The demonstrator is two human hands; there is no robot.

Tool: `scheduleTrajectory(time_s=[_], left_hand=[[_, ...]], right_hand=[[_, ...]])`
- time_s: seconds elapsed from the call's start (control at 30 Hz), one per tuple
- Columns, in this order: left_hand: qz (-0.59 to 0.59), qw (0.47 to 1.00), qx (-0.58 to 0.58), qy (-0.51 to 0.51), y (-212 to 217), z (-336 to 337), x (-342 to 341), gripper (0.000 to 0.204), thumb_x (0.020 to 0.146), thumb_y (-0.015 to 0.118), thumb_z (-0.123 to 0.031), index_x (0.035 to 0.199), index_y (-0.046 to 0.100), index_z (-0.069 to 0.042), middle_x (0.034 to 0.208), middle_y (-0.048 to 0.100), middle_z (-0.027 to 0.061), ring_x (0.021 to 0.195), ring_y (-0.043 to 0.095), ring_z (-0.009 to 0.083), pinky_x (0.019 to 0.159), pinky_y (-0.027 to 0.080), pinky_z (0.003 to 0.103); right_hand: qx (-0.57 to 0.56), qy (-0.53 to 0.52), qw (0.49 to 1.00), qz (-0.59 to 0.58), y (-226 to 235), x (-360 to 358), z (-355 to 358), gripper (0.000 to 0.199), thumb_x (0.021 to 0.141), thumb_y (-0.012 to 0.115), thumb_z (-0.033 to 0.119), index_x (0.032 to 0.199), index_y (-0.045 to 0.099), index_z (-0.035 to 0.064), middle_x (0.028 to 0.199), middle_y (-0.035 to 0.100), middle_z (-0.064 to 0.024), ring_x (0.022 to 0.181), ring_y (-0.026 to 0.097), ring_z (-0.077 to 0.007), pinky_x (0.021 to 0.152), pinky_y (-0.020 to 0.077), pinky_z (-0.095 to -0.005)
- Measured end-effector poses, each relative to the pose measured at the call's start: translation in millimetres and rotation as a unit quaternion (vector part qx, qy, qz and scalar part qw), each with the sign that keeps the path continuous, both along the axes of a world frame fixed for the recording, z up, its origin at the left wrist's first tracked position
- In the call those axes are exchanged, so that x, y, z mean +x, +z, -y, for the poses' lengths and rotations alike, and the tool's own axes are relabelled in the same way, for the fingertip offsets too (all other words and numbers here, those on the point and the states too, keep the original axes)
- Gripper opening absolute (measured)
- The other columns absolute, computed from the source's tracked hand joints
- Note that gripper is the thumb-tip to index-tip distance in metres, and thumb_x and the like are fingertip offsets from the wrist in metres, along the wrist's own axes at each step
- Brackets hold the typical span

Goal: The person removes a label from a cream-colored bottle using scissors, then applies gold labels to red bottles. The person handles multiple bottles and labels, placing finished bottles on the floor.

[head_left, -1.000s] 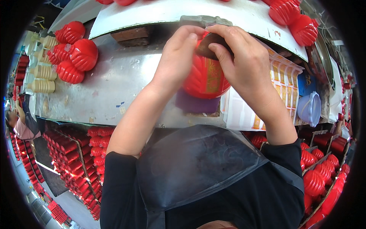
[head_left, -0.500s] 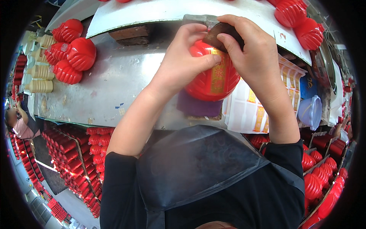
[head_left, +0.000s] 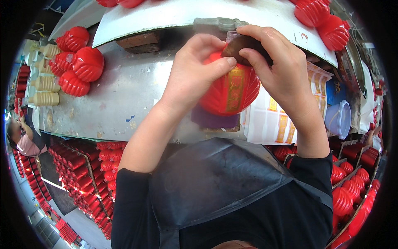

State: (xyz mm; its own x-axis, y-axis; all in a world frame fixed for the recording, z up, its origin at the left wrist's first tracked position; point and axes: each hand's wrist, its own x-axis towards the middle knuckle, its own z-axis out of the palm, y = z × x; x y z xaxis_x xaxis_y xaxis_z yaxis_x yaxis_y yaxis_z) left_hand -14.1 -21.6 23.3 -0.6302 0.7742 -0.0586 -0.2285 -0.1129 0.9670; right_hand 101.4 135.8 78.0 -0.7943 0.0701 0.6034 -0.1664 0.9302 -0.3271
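In front of me stands a glossy red ribbed bottle (head_left: pixel 211 96) with a clear neck and a red-and-gold label strip (head_left: pixel 235 89) down its side. It rests on a purple pad (head_left: pixel 213 120). My left hand (head_left: pixel 195 66) grips the bottle's upper part, thumb at the top of the label and fingers curled behind, partly hidden. My right hand (head_left: pixel 277 60) pinches a dark, flat, rounded piece like a scraper (head_left: pixel 244 47) against the bottle's shoulder, close to my left thumb. A sheet of gold labels (head_left: pixel 269 120) lies to the right of the bottle.
Several red bottles (head_left: pixel 88 64) lie on the metal table's left side, beside cream-coloured bottles (head_left: pixel 44 84). A white board (head_left: pixel 166 18) spans the back, above bricks (head_left: pixel 139 41). A pale blue tub (head_left: pixel 338 120) stands at right. Red bottles fill racks (head_left: pixel 78 166) below; a person (head_left: pixel 28 139) is far left.
Both hands and the dark piece sit slightly lower in view. My left thumb has shifted from the label's upper part to its top edge, showing more of the strip.
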Motion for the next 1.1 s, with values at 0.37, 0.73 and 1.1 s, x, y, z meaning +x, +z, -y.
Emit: scheduleTrajectory(time_s=[0.37, 0.73, 1.1], left_hand=[[0.011, 0.997, 0.073, 0.027, -11, 2, 7, 0.018, 0.109, 0.054, -0.012, 0.123, 0.058, -0.001, 0.114, 0.068, 0.0065, 0.104, 0.064, 0.0110, 0.095, 0.053, 0.028], [-0.280, 0.960, 0.001, -0.025, 6, 5, -5, 0.038, 0.111, 0.052, -0.012, 0.145, 0.040, -0.003, 0.115, 0.066, 0.0055, 0.113, 0.059, 0.0114, 0.101, 0.047, 0.026], [-0.380, 0.910, -0.146, 0.071, 30, 4, -13, 0.018, 0.105, 0.066, -0.019, 0.112, 0.066, -0.003, 0.090, 0.074, 0.0043, 0.085, 0.065, 0.0084, 0.078, 0.053, 0.026]], right_hand=[[-0.010, -0.069, 0.998, 0.008, 1, 16, 19, 0.031, 0.086, 0.079, 0.002, 0.117, 0.073, 0.0016, 0.104, 0.077, -0.0151, 0.092, 0.076, -0.0282, 0.081, 0.0593, -0.0338], [-0.017, -0.087, 0.995, -0.041, 11, 27, 14, 0.026, 0.086, 0.077, 0.001, 0.111, 0.073, 0.0035, 0.100, 0.076, -0.0145, 0.087, 0.075, -0.0310, 0.076, 0.0600, -0.0366], [-0.187, -0.084, 0.977, -0.056, -3, 28, 30, 0.025, 0.085, 0.079, 0.003, 0.109, 0.075, 0.0027, 0.096, 0.076, -0.0153, 0.084, 0.076, -0.0288, 0.076, 0.0599, -0.0360]])
